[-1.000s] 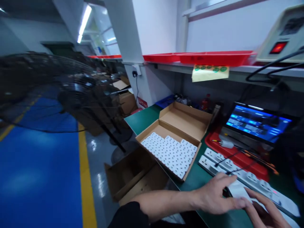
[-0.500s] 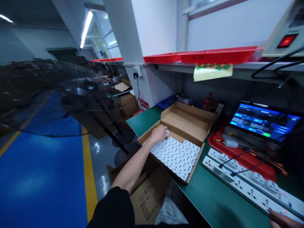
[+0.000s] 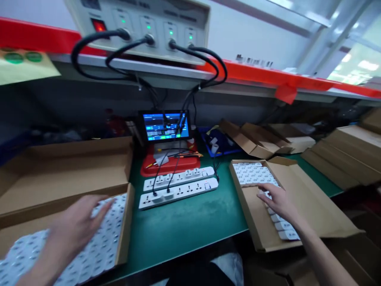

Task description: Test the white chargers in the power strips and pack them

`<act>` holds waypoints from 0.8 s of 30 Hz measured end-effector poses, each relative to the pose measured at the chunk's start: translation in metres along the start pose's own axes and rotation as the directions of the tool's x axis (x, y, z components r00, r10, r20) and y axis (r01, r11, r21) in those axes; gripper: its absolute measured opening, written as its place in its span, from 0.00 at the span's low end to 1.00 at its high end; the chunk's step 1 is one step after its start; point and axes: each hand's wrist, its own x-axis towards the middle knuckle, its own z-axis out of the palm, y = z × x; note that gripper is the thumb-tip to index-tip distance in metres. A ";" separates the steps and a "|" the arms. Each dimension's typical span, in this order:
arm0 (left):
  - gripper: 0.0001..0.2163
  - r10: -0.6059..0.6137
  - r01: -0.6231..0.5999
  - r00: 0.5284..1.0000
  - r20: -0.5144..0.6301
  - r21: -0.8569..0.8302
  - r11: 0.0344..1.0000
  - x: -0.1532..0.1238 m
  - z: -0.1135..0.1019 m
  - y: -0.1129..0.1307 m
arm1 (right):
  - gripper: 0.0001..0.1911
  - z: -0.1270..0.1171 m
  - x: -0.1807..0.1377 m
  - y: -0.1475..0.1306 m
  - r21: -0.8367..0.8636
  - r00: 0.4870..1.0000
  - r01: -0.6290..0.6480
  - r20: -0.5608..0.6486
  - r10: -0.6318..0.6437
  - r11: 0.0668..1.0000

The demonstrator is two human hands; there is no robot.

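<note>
The left hand [image 3: 76, 224] is hanging over white blocks [image 3: 102, 242] packed in the left carton [image 3: 127, 230]; its fingers are curving with the thumb near them, but blur is hiding whether they are holding or touching a block. The carton's raised lid [image 3: 68, 167] is standing beyond these fingers. To the right of them, two power strips [image 3: 186, 190] are lying on the green table [image 3: 178, 230], and a red tray [image 3: 145, 169] is sitting behind, below a lit screen [image 3: 166, 125]. The right hand [image 3: 278, 200] is leaning into the right carton [image 3: 251, 220], its thumb and fingers standing narrowly apart by a white block; I cannot tell whether they are gripping it. More blocks [image 3: 253, 173] are lying just beyond those fingertips.
</note>
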 end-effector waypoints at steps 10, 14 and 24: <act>0.33 0.641 -0.446 0.692 0.333 -0.501 0.741 0.086 0.150 0.375 | 0.54 0.033 0.099 0.043 -0.453 0.970 0.151 0.239 -0.043 0.879; 0.39 0.563 -0.445 0.683 0.465 -0.347 0.826 0.130 0.198 0.438 | 0.58 0.043 0.121 0.046 -0.493 0.974 0.129 0.226 -0.017 0.860; 0.46 0.508 -0.518 0.621 0.597 -0.173 0.837 0.138 0.236 0.467 | 0.47 0.046 0.113 0.059 -0.467 0.956 0.245 0.263 -0.131 0.850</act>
